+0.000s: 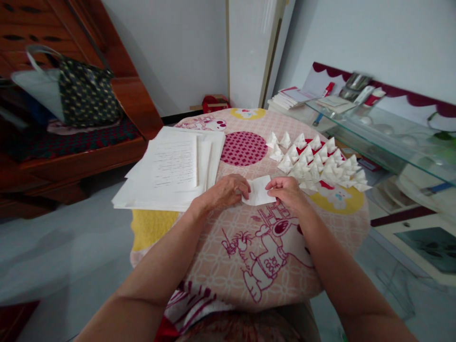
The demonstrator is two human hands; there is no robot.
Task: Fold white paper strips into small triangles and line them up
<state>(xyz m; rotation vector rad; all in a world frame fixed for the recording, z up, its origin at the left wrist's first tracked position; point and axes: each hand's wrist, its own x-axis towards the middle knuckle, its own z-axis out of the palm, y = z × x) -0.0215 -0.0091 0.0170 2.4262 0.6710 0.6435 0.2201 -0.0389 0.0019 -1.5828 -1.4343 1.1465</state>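
Observation:
Between my two hands lies a small white piece of paper (258, 191), creased and roughly rectangular, low over the patterned tablecloth (228, 256). My right hand (285, 191) pinches its right edge between thumb and fingers. At the paper's left edge, my left hand (230, 190) rests with its fingers curled; their grip is partly hidden. Just beyond my right hand stand several folded white paper pieces (313, 159) with pointed tops, grouped closely together. A stack of white paper sheets (171, 166), the upper one bearing lines of writing, sits left of my left hand.
A glass shelf (384, 130) with small items borders the table on the right. More papers (290, 97) are piled near the far right edge. At the far left, a dark patterned bag (87, 92) sits on a wooden bench (138, 109).

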